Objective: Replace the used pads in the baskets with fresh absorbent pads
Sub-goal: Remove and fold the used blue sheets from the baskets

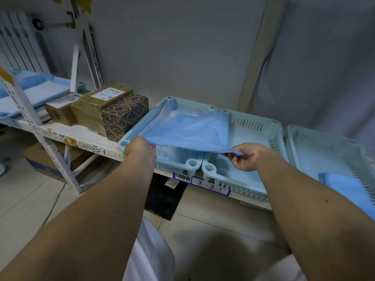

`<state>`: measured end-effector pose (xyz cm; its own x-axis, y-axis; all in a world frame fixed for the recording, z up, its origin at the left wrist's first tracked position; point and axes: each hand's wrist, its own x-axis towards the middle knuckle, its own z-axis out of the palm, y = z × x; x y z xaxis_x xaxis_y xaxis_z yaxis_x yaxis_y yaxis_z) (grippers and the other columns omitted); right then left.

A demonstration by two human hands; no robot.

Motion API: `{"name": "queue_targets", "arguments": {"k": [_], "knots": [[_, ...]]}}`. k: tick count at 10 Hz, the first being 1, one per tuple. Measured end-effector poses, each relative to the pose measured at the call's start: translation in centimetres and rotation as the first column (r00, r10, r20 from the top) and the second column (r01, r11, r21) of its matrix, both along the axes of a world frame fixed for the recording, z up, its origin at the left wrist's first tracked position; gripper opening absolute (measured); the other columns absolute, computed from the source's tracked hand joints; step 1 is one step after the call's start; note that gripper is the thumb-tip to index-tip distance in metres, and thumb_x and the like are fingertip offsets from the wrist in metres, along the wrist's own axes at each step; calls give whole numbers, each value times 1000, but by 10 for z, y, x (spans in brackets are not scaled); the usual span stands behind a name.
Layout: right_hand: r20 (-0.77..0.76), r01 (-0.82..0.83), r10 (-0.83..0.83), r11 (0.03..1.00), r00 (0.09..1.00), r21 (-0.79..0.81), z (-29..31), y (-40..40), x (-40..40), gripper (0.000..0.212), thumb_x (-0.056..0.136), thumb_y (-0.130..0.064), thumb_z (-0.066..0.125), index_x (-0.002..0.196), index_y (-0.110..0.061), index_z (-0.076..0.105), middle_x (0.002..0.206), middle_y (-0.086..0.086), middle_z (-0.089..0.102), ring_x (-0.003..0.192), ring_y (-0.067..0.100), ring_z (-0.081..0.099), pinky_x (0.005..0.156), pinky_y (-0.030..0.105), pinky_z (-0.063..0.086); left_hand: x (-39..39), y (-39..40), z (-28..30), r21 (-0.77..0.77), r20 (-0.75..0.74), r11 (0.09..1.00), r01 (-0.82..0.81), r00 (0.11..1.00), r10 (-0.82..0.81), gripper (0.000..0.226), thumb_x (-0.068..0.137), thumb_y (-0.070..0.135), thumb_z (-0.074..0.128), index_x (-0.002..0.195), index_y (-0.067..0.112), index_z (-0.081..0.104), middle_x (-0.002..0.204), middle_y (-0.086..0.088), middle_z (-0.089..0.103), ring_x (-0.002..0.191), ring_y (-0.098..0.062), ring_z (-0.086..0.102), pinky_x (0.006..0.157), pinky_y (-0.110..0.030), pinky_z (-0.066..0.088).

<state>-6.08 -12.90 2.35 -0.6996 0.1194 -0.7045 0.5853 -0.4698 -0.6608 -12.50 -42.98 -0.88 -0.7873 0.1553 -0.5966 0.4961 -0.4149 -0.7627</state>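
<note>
Two hands hold a blue sheet (188, 130) spread above the basket (124, 143). The left hand (140, 148) grips the sheet's near-left corner over the basket's front rim. The right hand (246, 157) pinches the near-right corner, just right of the basket, above a second basket (210, 168). Boxes (121, 116) stand left of the basket.

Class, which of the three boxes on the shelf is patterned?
The rightmost box: blue swirls cover it; the middle box and left box are plain brown.
</note>
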Motion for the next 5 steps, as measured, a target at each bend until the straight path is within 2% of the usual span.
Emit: {"name": "queue_targets", "arguments": {"k": [1,2,3,4,5], "knots": [[59,0,-15,972,998,234,1,-3,3,13,93,-3,56,81,-2,59,67,6,59,55,7,52,44,9,38,-1,-3,17,736,268,463,-494,841,470,78,80,27,65,148,16,28,149,6,33,137,-16,33,100,-22,34],[224,-166,74,889,972,427,-6,-4,9,26,98,-10,51,75,-1,59,52,6,60,31,5,47,34,10,33,8,3,23,745,365,436,-504,856,366,64,87,28,58,146,25,32,148,8,34,135,-18,34,100,-34,38],[362,-313,134,808,923,499,-11,-4,15,32,100,-11,42,72,-4,57,37,3,50,24,5,39,30,9,25,15,11,25,841,486,22,-540,773,408,50,92,22,55,139,25,41,142,6,43,128,-18,41,91,-31,39],[375,-346,159,789,913,507,-12,-2,19,34,99,-9,39,69,-6,55,38,1,43,29,4,33,31,11,20,11,19,16,801,592,-128,-584,743,313,81,80,6,-18,151,25,17,146,0,38,102,-5,51,85,-17,45],[420,-431,200,693,885,578,-12,-3,22,34,96,-16,53,63,-9,50,42,-1,33,44,6,22,36,14,17,5,24,7,727,687,-193,-660,693,218,103,42,26,-42,143,32,-21,148,5,36,76,-3,48,60,-12,47]]}}
